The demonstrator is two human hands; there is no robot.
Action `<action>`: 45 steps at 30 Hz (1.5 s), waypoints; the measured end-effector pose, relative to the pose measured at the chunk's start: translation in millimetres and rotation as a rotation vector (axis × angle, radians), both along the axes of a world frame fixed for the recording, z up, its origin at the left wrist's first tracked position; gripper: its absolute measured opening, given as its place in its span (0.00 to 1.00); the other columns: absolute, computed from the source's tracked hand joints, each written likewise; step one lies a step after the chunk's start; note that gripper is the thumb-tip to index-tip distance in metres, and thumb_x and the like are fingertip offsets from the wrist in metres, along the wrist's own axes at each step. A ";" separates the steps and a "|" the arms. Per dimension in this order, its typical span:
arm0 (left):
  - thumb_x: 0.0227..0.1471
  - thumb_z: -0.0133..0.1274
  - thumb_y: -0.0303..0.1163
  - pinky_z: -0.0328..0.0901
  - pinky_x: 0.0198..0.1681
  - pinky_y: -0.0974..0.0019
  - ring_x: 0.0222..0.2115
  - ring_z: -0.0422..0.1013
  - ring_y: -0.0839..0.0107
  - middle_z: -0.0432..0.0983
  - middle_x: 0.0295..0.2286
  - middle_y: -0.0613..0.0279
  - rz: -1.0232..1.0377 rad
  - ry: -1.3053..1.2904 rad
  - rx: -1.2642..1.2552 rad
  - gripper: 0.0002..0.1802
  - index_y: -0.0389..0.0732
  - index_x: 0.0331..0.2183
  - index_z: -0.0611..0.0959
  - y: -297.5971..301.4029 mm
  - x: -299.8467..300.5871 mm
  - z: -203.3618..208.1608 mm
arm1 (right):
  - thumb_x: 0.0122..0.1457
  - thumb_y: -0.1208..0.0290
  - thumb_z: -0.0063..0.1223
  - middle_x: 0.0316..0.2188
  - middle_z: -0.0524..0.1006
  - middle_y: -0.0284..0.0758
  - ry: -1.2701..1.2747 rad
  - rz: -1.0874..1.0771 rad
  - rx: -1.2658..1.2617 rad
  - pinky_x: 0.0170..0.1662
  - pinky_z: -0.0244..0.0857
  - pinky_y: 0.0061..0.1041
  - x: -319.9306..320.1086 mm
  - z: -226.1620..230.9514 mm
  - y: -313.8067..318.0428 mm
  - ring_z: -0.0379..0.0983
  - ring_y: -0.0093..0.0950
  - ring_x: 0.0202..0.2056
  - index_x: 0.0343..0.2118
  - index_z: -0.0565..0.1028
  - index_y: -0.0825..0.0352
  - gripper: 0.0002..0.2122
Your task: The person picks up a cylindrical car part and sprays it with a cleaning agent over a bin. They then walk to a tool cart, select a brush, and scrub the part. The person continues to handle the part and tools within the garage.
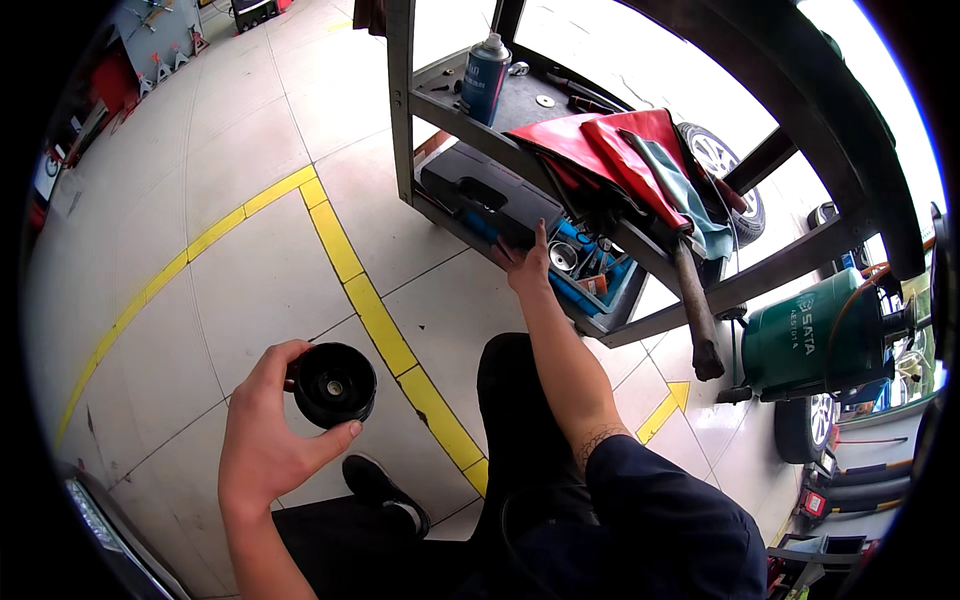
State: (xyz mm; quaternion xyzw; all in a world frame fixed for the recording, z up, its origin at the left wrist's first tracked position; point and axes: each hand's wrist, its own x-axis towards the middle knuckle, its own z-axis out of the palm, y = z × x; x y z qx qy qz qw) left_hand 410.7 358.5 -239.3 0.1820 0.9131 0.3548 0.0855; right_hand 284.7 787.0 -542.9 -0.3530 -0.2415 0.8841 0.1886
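My left hand (265,430) grips a black round cup-shaped part (335,385) by its side, with the thumb at its lower rim. Its hollow faces me and shows a small pale fitting at the centre. My right hand (530,262) reaches to the cart's lower shelf, its visible fingers apart. Beside it lie a black plastic case (490,195) and a blue tray (605,295) of small tools. A silver round cup (563,257) sits in that tray. Some of the right hand's fingers are hard to make out against the dark case.
A metal tool cart (400,110) carries a blue spray can (486,78), red cloth (610,150) and a hammer-like wooden handle (695,300). Right of it stands a green drum (810,335). Yellow lines (365,310) cross the tiled floor. A car's edge (105,520) shows at lower left.
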 end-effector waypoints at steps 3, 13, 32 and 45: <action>0.35 0.77 0.35 0.73 0.52 0.59 0.44 0.80 0.59 0.82 0.43 0.52 0.003 -0.002 -0.017 0.41 0.37 0.52 0.77 -5.7 -1.0 0.8 | 0.61 0.50 0.68 0.62 0.68 0.41 -0.036 0.019 0.111 0.56 0.75 0.58 -2.2 -6.6 24.8 0.74 0.43 0.56 0.65 0.65 0.59 0.34; 0.35 0.77 0.36 0.73 0.52 0.58 0.45 0.80 0.57 0.83 0.43 0.53 -0.042 0.006 -0.048 0.41 0.38 0.52 0.77 13.5 1.1 3.3 | 0.60 0.61 0.66 0.54 0.78 0.41 -0.011 0.207 0.294 0.48 0.77 0.48 27.3 14.1 21.7 0.78 0.39 0.53 0.55 0.74 0.65 0.23; 0.35 0.75 0.34 0.71 0.53 0.58 0.45 0.78 0.58 0.82 0.43 0.55 -0.089 -0.024 -0.037 0.41 0.39 0.53 0.77 47.5 0.0 8.2 | 0.55 0.60 0.66 0.44 0.82 0.45 -0.166 1.339 0.580 0.40 0.80 0.37 46.5 26.4 -36.1 0.83 0.36 0.41 0.53 0.78 0.76 0.27; 0.33 0.74 0.32 0.71 0.55 0.57 0.45 0.79 0.56 0.82 0.42 0.53 -0.063 -0.020 -0.084 0.40 0.38 0.51 0.78 35.8 9.1 5.4 | 0.56 0.62 0.64 0.44 0.82 0.44 -0.093 1.257 0.483 0.40 0.79 0.37 35.8 -2.5 -47.8 0.82 0.36 0.40 0.52 0.77 0.74 0.24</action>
